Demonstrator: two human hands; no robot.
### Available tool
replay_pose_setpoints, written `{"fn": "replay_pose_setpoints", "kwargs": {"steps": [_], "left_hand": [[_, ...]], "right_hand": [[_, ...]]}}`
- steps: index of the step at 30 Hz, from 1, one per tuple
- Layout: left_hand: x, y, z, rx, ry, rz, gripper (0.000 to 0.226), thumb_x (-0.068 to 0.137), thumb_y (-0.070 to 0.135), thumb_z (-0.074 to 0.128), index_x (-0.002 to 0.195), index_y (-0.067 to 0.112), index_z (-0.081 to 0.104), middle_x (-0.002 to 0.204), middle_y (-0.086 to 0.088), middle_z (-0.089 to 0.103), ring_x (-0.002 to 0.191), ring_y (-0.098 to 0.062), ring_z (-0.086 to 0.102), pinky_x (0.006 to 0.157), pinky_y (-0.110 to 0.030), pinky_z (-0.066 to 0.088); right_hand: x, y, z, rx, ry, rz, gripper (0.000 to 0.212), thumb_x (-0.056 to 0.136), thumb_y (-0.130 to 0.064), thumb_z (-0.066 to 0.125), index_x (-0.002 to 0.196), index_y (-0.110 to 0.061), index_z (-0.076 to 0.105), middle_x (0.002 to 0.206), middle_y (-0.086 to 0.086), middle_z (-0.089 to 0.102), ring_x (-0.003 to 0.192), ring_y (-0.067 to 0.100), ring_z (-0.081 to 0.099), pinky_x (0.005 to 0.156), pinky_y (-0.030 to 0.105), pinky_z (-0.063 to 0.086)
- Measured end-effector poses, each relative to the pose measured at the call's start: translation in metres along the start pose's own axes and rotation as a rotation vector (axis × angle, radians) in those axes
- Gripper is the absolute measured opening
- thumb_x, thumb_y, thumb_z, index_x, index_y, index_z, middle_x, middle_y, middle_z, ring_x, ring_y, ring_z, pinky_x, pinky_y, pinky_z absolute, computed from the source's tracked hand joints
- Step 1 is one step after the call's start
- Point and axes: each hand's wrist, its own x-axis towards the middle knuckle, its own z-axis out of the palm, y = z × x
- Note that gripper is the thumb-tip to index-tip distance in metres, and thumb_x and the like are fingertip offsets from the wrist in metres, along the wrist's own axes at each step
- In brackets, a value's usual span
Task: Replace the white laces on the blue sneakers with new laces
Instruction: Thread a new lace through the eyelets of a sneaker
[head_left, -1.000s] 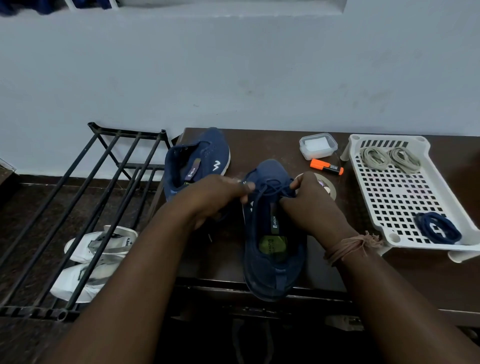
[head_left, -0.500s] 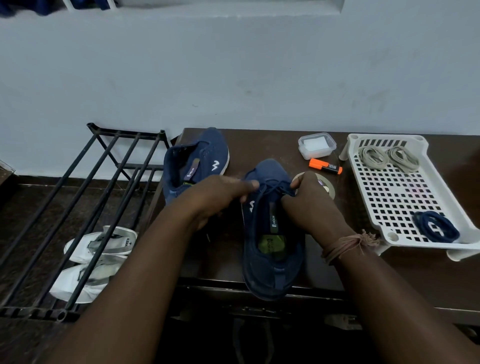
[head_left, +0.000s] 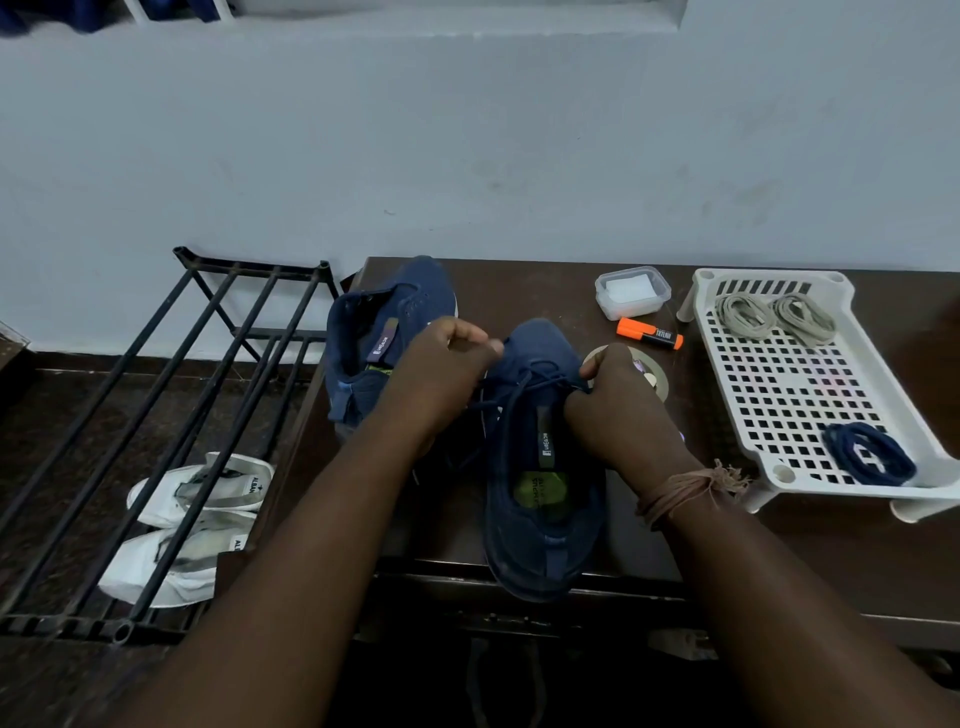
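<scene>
Both hands (head_left: 524, 379) pinch the dark lace (head_left: 511, 410); sneaker (head_left: 543, 467) points toe-away, lengthwise.

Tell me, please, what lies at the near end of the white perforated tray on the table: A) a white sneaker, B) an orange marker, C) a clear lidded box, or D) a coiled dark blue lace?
D: a coiled dark blue lace lies at the near end of the white perforated tray, while two coiled beige laces lie at its far end.
</scene>
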Motion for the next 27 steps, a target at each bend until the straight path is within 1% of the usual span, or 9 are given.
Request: {"fn": "replay_pose_setpoints", "kwargs": {"steps": [4,7,9,12,14,17,20,22,27], "left_hand": [[-0.001,-0.013,0.009,0.379,-0.002,0.091,0.011,0.085,0.033,0.077,0.089,0.023,0.074,0.085,0.007,0.070,0.081,-0.009,0.066,0.073,-0.026,0.050],[-0.001,-0.015,0.012,0.389,0.085,0.155,0.015,0.087,0.031,0.074,0.076,0.021,0.072,0.077,0.009,0.071,0.073,-0.002,0.064,0.068,-0.024,0.047],[-0.003,-0.006,0.010,0.279,0.160,0.189,0.016,0.089,0.033,0.070,0.078,0.021,0.072,0.074,0.009,0.071,0.070,-0.005,0.065,0.066,-0.025,0.049],[-0.005,0.009,0.001,-0.085,0.195,0.154,0.019,0.095,0.031,0.066,0.090,0.013,0.070,0.077,-0.004,0.073,0.061,-0.014,0.061,0.061,-0.031,0.051],[-0.008,0.018,-0.006,-0.427,0.097,0.114,0.018,0.099,0.023,0.064,0.101,0.005,0.067,0.086,-0.008,0.076,0.064,-0.013,0.063,0.060,-0.029,0.053],[-0.015,0.029,-0.007,-0.819,-0.151,0.101,0.012,0.100,0.012,0.060,0.110,0.006,0.063,0.102,-0.008,0.077,0.085,-0.013,0.073,0.076,-0.026,0.061],[-0.015,0.032,-0.003,-0.930,-0.213,0.130,0.009,0.101,0.006,0.056,0.109,0.006,0.060,0.111,-0.013,0.076,0.099,-0.020,0.074,0.081,-0.029,0.062],[-0.013,0.029,-0.002,-0.941,-0.178,0.137,0.006,0.101,0.006,0.056,0.107,0.007,0.059,0.111,-0.013,0.076,0.099,-0.020,0.074,0.079,-0.027,0.061],[-0.001,0.020,-0.008,-1.054,-0.034,0.065,0.007,0.102,0.006,0.055,0.098,0.009,0.061,0.104,-0.010,0.078,0.094,-0.018,0.076,0.076,-0.024,0.060]], "right_hand": [[0.000,0.001,0.001,0.000,0.010,-0.011,0.028,0.086,-0.001,0.053,0.112,-0.004,0.047,0.096,0.011,0.056,0.069,0.012,0.050,0.053,0.022,0.037],[0.000,0.001,0.000,0.028,-0.006,-0.014,0.024,0.087,-0.005,0.055,0.109,-0.010,0.047,0.091,0.003,0.055,0.073,0.014,0.053,0.055,0.025,0.038],[0.002,0.001,-0.002,0.064,-0.048,-0.036,0.022,0.088,-0.012,0.059,0.107,-0.015,0.048,0.087,-0.001,0.056,0.075,0.014,0.057,0.057,0.026,0.039],[0.004,-0.003,-0.004,0.147,-0.021,-0.177,0.020,0.090,-0.020,0.064,0.107,-0.021,0.053,0.089,-0.004,0.057,0.073,0.005,0.053,0.060,0.020,0.037],[0.003,-0.009,-0.006,0.213,0.036,-0.299,0.019,0.090,-0.023,0.066,0.107,-0.024,0.059,0.097,-0.006,0.059,0.081,0.003,0.054,0.069,0.020,0.041],[-0.002,-0.020,-0.004,0.294,-0.053,-0.434,0.016,0.090,-0.033,0.069,0.105,-0.028,0.067,0.102,-0.009,0.067,0.093,0.001,0.062,0.081,0.021,0.050],[-0.005,-0.023,0.002,0.274,-0.134,-0.502,0.016,0.095,-0.039,0.061,0.096,-0.025,0.069,0.091,-0.001,0.068,0.082,0.008,0.065,0.073,0.030,0.053],[-0.003,-0.022,-0.001,0.272,-0.096,-0.465,0.019,0.099,-0.031,0.057,0.089,-0.018,0.068,0.081,0.000,0.066,0.068,0.004,0.058,0.065,0.028,0.048],[0.002,-0.017,-0.022,0.416,-0.033,-0.371,0.024,0.102,-0.022,0.053,0.090,-0.010,0.070,0.084,0.001,0.073,0.081,0.013,0.066,0.078,0.026,0.051]]}}
